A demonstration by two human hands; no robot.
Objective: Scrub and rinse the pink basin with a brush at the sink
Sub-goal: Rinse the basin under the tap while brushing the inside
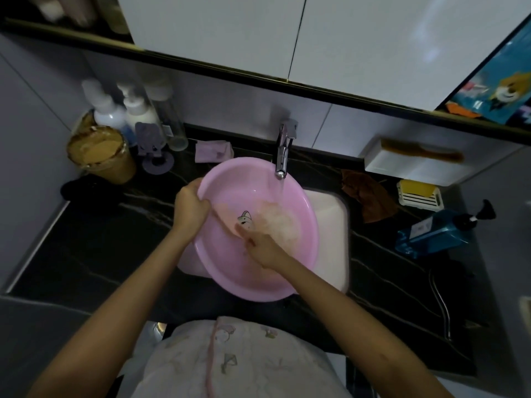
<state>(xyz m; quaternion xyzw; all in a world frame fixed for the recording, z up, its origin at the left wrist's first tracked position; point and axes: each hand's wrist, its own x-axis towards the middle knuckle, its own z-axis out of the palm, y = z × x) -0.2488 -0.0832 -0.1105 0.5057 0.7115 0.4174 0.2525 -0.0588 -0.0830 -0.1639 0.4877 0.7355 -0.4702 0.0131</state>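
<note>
Looked like the rinse step: pink basin (230, 179) sat tilted over the sink (330, 214), tap (283, 152) running into its right side. Your left hand (191, 202) gripped the far-left rim. Your right hand (263, 249) was down on the basin floor in the water, fingers blurred; couldn't tell if flat or holding anything, no brush visible. Next, probably: swirl, tip out, with a firm rim grip.

Black veined stone countertop (94, 248): tan lidded tub (102, 153) at 10 o'clock, folded lilac cloth (212, 150) at 12, crumpled brown rag (370, 196) at 2, blue pump bottle (436, 232) lying sideways at 3.
</note>
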